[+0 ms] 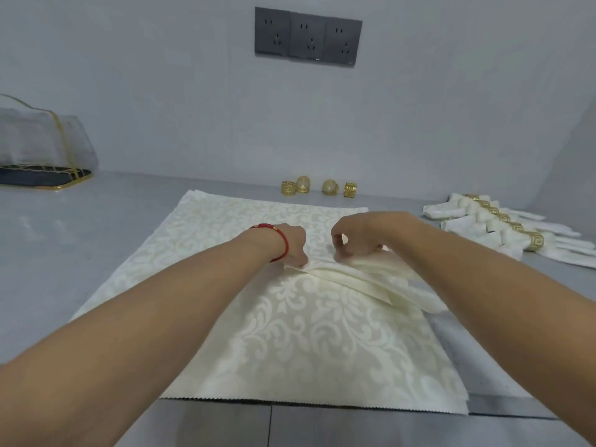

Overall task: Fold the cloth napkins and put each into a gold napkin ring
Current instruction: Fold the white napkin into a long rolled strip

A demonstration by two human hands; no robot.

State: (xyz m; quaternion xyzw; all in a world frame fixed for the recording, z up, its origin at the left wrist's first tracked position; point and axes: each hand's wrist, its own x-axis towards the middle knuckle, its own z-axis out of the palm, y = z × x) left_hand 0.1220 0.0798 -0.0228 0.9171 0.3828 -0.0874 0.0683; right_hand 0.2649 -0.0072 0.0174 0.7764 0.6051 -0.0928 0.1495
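the folded napkin lies on top of the stack of flat napkins, right of the stack's middle, its pleated layers fanning toward the near right. its narrow far-left end sits directly under both hands. the left hand is curled, with its fingertips down on the pleated end at the left corner; it appears to pinch the layers there, though the fingers are mostly hidden behind the knuckles. the right hand is just beside it, fingers bent and drawn together, pinching the top folds of the same end. the two hands are near each other but apart. a red bracelet circles the left wrist.

the stack, cream with a damask pattern, rests on a grey table. beyond its far edge, four gold napkin rings stand in a row near the wall. to the right, finished napkins, each inside a gold ring, lie side by side on the table. at far left stands a translucent bag with gold trim. a triple wall socket is mounted above.
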